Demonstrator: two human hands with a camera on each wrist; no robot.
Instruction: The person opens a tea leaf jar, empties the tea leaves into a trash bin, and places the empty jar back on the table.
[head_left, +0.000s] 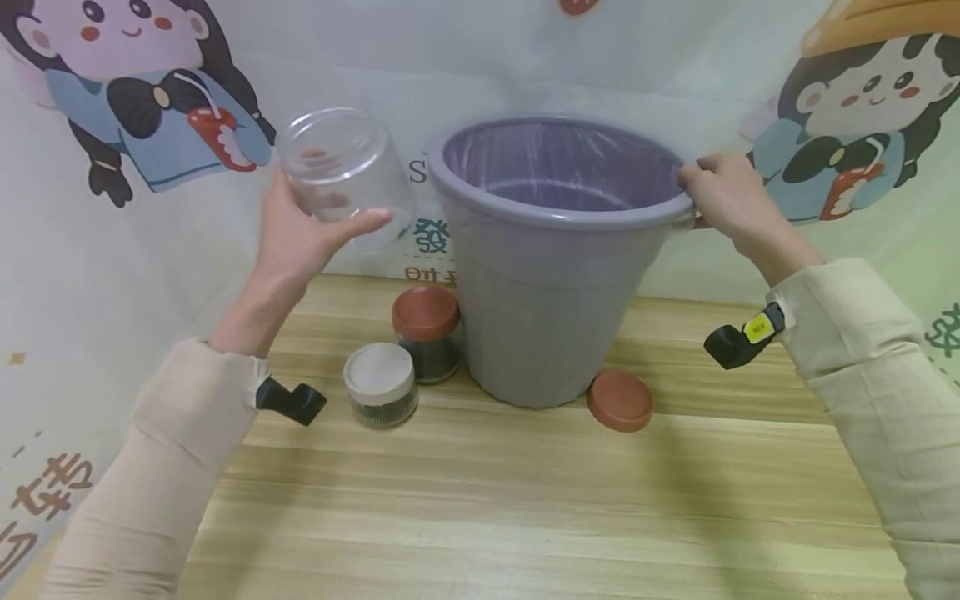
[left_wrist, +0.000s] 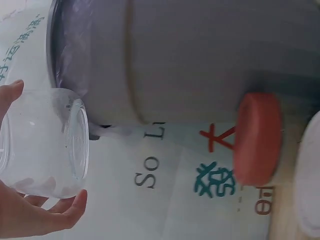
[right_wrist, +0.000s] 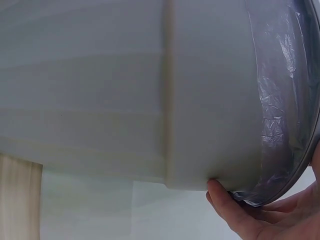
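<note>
My left hand [head_left: 296, 229] holds a clear, lidless jar [head_left: 348, 171] up in the air, left of a grey trash bin [head_left: 551, 300]. Fingers and thumb wrap round the jar's sides, and nothing shows inside it. In the left wrist view the jar [left_wrist: 37, 145] overlaps the bin's side near its rim. At the bin's right edge, my right hand [head_left: 727, 200] grips the rim. The right wrist view shows a thin plastic liner [right_wrist: 272, 110] folded over that rim, with fingers [right_wrist: 227, 205] against the bin's outer wall.
Left of the bin stand a jar with a red-brown lid [head_left: 426, 315] and a shorter jar with a white lid [head_left: 379, 371]. A loose red-brown lid [head_left: 621, 402] lies by the bin's base on the wooden tabletop [head_left: 480, 500]. A printed sheet [head_left: 375, 50] hangs behind.
</note>
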